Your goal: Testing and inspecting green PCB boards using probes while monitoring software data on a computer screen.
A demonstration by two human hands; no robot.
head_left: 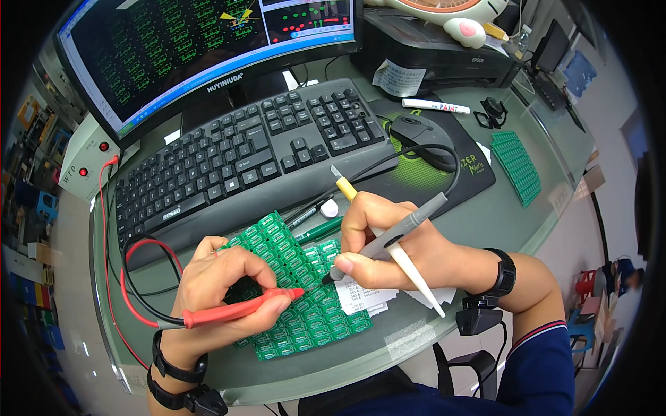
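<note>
My left hand [225,281] is closed on a red test probe [243,310], its tip low over a panel of small green circuit boards [312,320]. In my right hand [395,239] is a grey test probe [409,225], its black tip close to the red one at the panel. Whether either tip touches the board is too small to tell. A slim knife with a white tapered handle [414,279] is also tucked between my right fingers, its blade pointing up and away. Paper slips with handwriting [357,297] lie beside the panel, partly under my right hand.
Behind the panel are a black keyboard [236,163], a green pen [319,230] and a monitor [201,55]. A mouse [422,139] sits on a mat, near a white marker [436,106]. Another green panel [515,168] lies right. Probe cables loop across the desk.
</note>
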